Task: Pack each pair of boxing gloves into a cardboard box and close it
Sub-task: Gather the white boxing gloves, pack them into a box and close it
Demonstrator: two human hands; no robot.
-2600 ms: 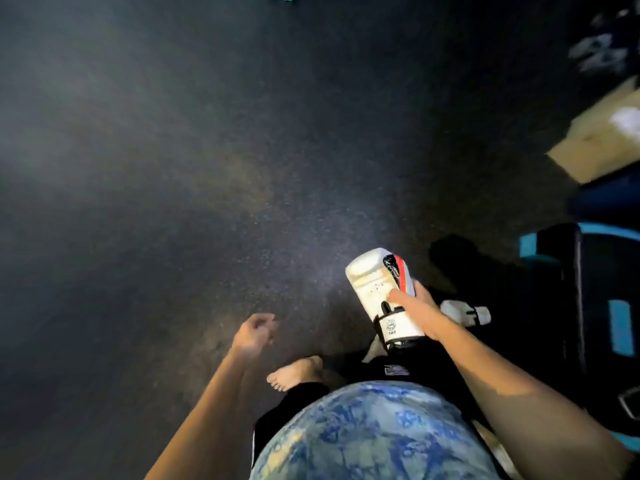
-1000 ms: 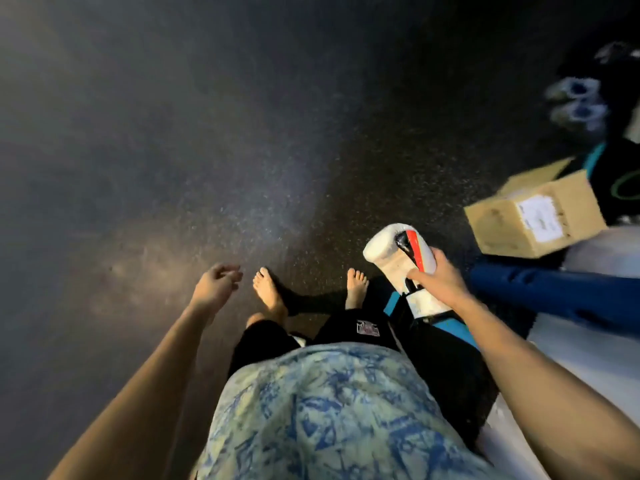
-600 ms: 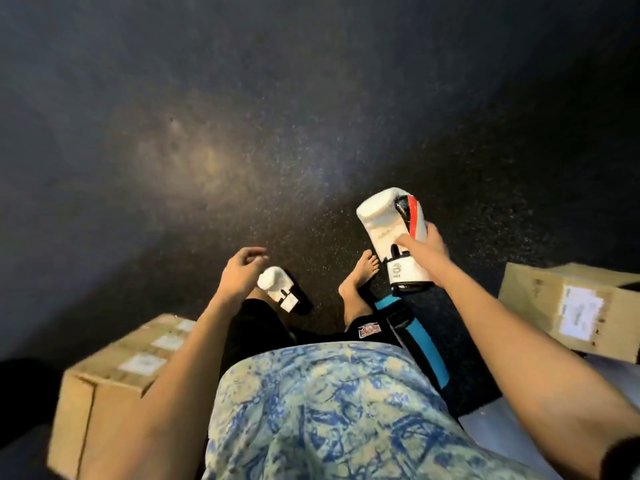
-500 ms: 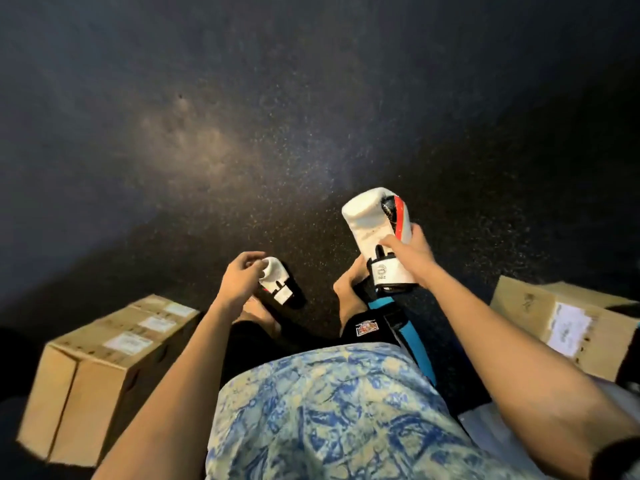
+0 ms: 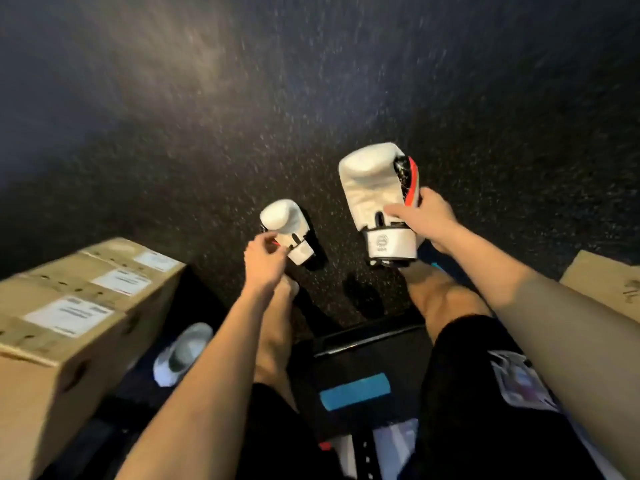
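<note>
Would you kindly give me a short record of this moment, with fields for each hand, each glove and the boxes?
left hand: pinches the cuff of the lower glove
right hand: grips the raised glove near its cuff
lower glove: white, down by the floor; lifted or not, unclear
raised glove: white, red and black along one side
boxes: labelled cartons at left, closed; right box cut off by the frame edge
packing: neither glove boxed yet

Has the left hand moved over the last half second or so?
Yes. Judged against the white glove lying on the floor, the left hand has come from beside its padded end to its cuff, which the fingers now pinch.
</note>
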